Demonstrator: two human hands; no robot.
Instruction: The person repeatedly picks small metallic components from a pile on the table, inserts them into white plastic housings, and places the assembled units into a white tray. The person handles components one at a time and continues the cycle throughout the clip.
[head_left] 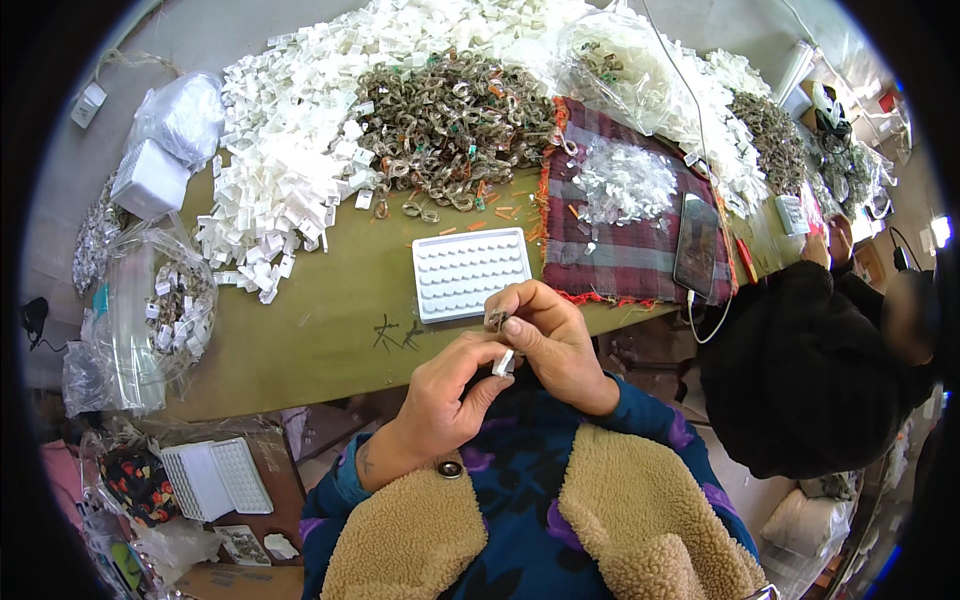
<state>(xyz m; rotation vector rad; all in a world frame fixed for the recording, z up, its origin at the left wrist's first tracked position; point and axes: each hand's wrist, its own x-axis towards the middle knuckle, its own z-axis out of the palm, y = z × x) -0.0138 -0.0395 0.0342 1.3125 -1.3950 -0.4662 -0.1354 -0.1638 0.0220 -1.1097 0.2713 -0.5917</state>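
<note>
My left hand (445,395) is closed, pinching a small white plastic piece (504,364) between thumb and fingers. Just above it, my right hand (556,345) pinches a small dark coiled piece (495,320). The two hands are close together in front of my chest, over the table's near edge. Right behind them lies a white tray (470,241) with rows of small molded hollows. Farther back is a heap of brownish, clear coiled bands (450,130), with a large heap of small white plastic pieces (290,170) around its left and far sides.
Right of the tray, a plaid cloth (640,265) bears clear flakes (622,182) and a phone (696,245) on a white cable. Stacked white trays (152,180) and plastic bags (140,320) stand at left. A person in black (800,370) sits at my right.
</note>
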